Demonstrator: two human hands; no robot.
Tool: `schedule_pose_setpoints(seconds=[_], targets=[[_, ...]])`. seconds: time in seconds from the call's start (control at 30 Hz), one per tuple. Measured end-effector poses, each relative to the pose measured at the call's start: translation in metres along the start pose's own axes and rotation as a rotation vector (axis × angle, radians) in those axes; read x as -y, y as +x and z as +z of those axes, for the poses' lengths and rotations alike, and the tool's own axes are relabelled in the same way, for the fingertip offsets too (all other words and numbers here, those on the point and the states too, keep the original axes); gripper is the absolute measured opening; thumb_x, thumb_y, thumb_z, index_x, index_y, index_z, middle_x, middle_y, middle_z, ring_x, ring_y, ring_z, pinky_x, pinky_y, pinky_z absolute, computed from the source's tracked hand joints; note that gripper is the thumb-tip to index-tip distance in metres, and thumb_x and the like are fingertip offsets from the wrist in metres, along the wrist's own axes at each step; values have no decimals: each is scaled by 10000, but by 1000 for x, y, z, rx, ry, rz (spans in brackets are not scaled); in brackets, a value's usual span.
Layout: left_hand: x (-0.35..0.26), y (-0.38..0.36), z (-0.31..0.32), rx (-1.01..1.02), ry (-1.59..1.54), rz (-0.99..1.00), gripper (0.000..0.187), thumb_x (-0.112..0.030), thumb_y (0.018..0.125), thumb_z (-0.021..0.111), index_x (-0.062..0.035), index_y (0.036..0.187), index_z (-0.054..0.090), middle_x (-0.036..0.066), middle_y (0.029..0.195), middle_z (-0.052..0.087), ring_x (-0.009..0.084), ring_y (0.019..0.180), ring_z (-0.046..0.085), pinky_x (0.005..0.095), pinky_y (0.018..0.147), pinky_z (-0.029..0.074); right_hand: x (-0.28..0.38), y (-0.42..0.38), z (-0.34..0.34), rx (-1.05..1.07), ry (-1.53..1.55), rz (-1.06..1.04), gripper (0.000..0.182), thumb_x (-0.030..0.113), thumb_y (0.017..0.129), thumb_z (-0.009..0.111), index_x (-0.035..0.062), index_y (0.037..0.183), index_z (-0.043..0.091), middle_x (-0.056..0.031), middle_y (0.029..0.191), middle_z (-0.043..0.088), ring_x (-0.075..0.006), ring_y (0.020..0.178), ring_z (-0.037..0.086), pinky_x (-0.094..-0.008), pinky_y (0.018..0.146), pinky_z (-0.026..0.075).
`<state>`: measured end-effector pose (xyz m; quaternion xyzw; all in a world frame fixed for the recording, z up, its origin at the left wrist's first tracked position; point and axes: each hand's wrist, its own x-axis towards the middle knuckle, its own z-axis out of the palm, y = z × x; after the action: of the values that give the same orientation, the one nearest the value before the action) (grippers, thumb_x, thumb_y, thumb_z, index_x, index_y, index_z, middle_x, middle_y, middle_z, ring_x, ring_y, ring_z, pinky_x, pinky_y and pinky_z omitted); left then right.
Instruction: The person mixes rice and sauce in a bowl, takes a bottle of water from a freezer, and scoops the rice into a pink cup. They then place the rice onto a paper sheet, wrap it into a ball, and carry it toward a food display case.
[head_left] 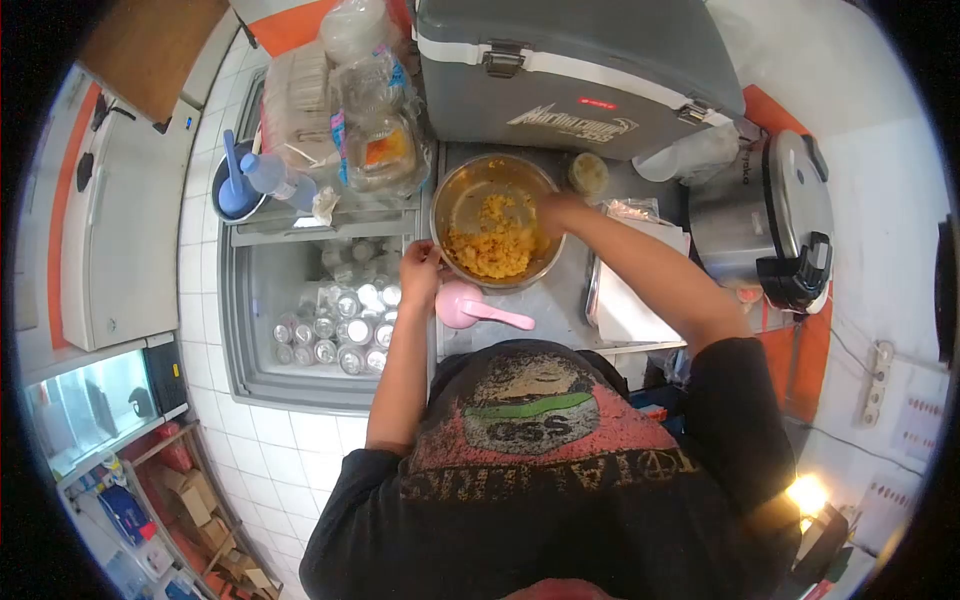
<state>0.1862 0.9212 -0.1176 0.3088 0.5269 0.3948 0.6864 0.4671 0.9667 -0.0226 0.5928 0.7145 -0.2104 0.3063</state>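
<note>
A round metal bowl holds a crumbly yellow-orange food, heaped toward its near side. My left hand grips the bowl's left rim, fingers pressed together. Over the bowl's right side is my right hand, smeared by motion, so its fingers and anything in them cannot be made out. A pink scoop lies on the grey counter just below the bowl, its handle pointing right. Behind the bowl, to the right, stands a small jar.
A large grey cooler box stands behind the bowl. To the right are a white sheet on a tray and a steel rice cooker. An open chest with cans is at left, below plastic packs and a bottle.
</note>
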Motion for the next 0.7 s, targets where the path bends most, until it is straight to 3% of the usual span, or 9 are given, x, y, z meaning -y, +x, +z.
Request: schedule_pose_setpoints(seconds=[0.07, 0.1, 0.17, 0.2, 0.27, 0.37, 0.5, 0.57, 0.7], targets=[[4, 0, 1, 12, -24, -17, 186, -65, 938, 541, 33, 1089, 491, 116, 993, 589, 209, 802, 633, 330, 650, 572, 12, 0, -5, 369, 431, 64, 174, 123, 759, 663, 4, 880, 700, -111, 728, 650, -216, 612, 594, -390, 514, 483], [3, -1, 2, 6, -34, -15, 181, -63, 938, 539, 35, 1083, 491, 117, 986, 591, 209, 806, 631, 332, 649, 572, 13, 1, 1, 372, 430, 60, 174, 123, 759, 663, 4, 880, 700, -111, 728, 650, -216, 612, 594, -390, 514, 483], [-2, -1, 1, 5, -39, -11, 176, -61, 938, 537, 36, 1077, 491, 117, 979, 593, 210, 811, 629, 334, 648, 573, 14, 0, 14, 441, 1024, 210, 124, 129, 766, 648, 32, 823, 699, -48, 672, 589, -136, 501, 437, -330, 454, 427], [-4, -1, 1, 11, -15, -20, 174, -63, 940, 533, 36, 1077, 492, 116, 974, 593, 208, 806, 628, 333, 648, 574, 18, 0, 21, 440, 1026, 212, 124, 129, 766, 648, 32, 823, 699, -48, 672, 589, -136, 501, 437, -330, 454, 427], [-4, -2, 2, 16, 6, -32, 172, -64, 942, 530, 36, 1077, 493, 115, 970, 594, 207, 800, 628, 333, 647, 575, 22, -1, 34, 284, 1441, 367, 119, 166, 790, 636, 67, 810, 700, -22, 663, 580, -109, 444, 341, -292, 438, 396], [-8, -5, 2, -1, 18, -37, 159, -67, 948, 522, 26, 1074, 496, 106, 955, 594, 198, 789, 623, 327, 653, 570, 13, 0, 42, 148, 1593, 465, 158, 220, 814, 625, 81, 810, 701, -22, 677, 594, -103, 450, 323, -270, 459, 392], [-10, -5, 3, 8, 34, -57, 154, -78, 951, 522, 11, 1075, 501, 97, 941, 589, 191, 790, 618, 324, 661, 567, -1, -15, 22, 100, 1628, 450, 197, 244, 817, 607, 71, 794, 698, -33, 712, 625, -111, 527, 440, -305, 488, 429], [-8, -5, 2, 9, 46, -76, 155, -81, 952, 523, 9, 1077, 503, 96, 938, 589, 192, 793, 618, 325, 660, 566, -7, 8, 50, -400, 1205, 441, 256, 246, 846, 550, 48, 812, 710, -89, 801, 689, -180, 686, 622, -379, 569, 502], [-3, -3, 2, 25, -1, -30, 176, -89, 953, 528, 12, 1095, 499, 99, 967, 591, 194, 818, 622, 324, 654, 567, 28, 37, 74, -452, 696, 594, 285, 213, 855, 505, 24, 851, 718, -168, 898, 708, -279, 864, 694, -429, 694, 542]])
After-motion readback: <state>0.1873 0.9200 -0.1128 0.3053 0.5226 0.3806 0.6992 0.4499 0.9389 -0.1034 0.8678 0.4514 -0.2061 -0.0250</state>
